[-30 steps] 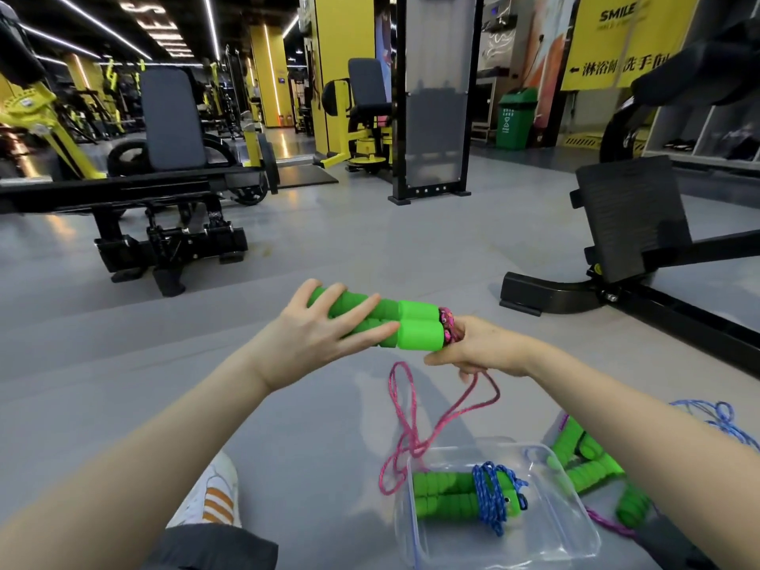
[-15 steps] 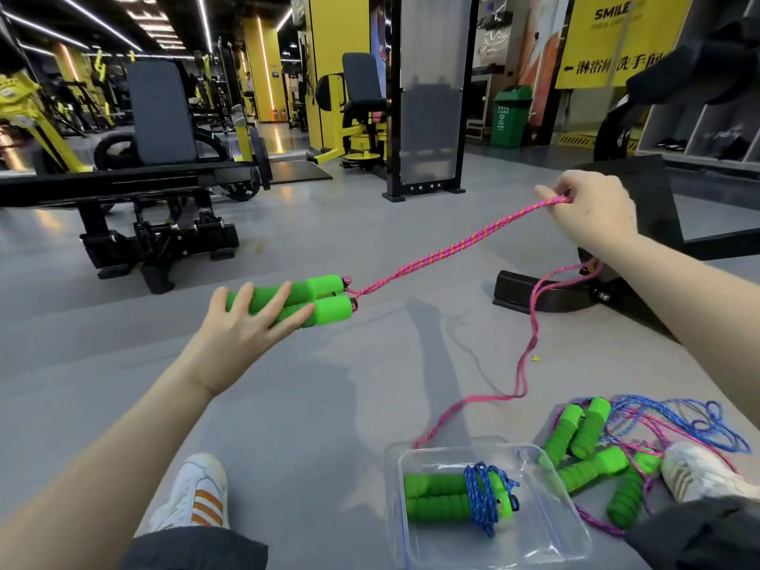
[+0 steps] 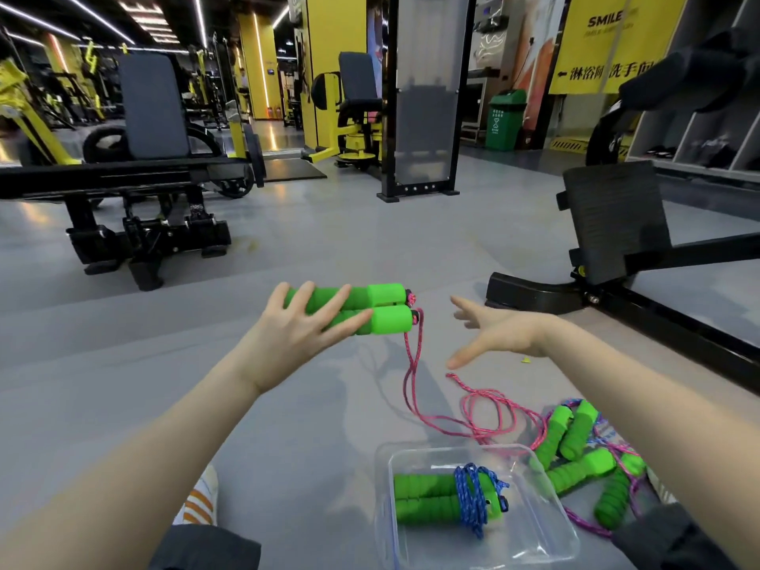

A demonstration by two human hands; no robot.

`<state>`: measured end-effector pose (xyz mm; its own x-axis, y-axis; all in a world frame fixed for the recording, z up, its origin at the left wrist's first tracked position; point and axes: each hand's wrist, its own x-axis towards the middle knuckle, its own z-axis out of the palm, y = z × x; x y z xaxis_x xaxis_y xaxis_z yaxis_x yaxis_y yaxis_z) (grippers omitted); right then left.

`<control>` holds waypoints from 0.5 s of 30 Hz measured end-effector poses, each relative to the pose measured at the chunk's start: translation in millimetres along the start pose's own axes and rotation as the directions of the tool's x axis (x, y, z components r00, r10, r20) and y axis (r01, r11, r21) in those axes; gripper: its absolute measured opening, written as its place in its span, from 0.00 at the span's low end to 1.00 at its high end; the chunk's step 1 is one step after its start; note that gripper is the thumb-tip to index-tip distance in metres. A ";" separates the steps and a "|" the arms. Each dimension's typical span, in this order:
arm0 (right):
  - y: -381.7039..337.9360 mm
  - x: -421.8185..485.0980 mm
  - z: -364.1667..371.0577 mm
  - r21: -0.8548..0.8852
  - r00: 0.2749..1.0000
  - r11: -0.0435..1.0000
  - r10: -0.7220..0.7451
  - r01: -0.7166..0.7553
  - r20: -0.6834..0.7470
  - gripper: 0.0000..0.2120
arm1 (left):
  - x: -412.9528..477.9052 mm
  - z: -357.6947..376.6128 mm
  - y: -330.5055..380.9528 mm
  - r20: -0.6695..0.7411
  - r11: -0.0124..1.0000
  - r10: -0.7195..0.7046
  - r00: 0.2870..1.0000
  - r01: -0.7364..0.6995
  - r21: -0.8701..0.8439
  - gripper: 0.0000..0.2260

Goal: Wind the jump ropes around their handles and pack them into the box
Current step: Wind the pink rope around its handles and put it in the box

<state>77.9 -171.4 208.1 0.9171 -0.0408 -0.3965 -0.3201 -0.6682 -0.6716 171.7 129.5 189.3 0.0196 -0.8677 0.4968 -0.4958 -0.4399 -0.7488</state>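
My left hand (image 3: pixel 294 337) grips two green foam handles (image 3: pixel 380 308) side by side above the floor. Their pink rope (image 3: pixel 411 364) hangs from the handle ends and loops loosely on the floor toward the box. My right hand (image 3: pixel 495 329) hovers to the right of the handles with fingers spread, holding nothing. A clear plastic box (image 3: pixel 551 540) stands on the floor near me and holds one wound pair of green handles with blue rope (image 3: pixel 473 497). Right of the box lie more loose green handles (image 3: pixel 575 450) with tangled ropes.
Grey gym floor all round. A black machine base and footplate (image 3: pixel 612 224) stand at the right, a black bench machine (image 3: pixel 135 224) at the left. My shoe (image 3: pixel 199 501) and dark trouser legs are at the bottom edge.
My right hand let go of the pink rope it had pulled taut up to the right and came down near the handles. The rope now lies slack on the floor.
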 end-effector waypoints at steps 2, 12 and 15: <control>2.9 5.5 13.6 0.015 0.994 0.998 -0.065 0.066 -0.083 0.58 | 6.9 -4.5 2.3 -0.023 1.000 0.002 1.000 -0.002 -0.028 0.26; -16.2 -7.0 33.2 0.500 0.867 0.722 -0.481 0.477 -0.133 0.31 | 23.4 -11.3 16.4 -0.104 0.987 -0.062 0.993 0.045 -0.153 0.25; -23.9 -9.4 39.2 0.723 0.857 0.511 -0.464 0.464 -0.223 0.23 | 30.9 -12.7 25.0 -0.088 0.975 -0.112 0.990 0.092 -0.203 0.25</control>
<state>67.6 -126.0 203.3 0.9878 0.1096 0.1109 0.0904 0.1767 -0.9801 148.9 94.6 191.5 -0.0014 -0.7891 0.6143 -0.6573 -0.4622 -0.5952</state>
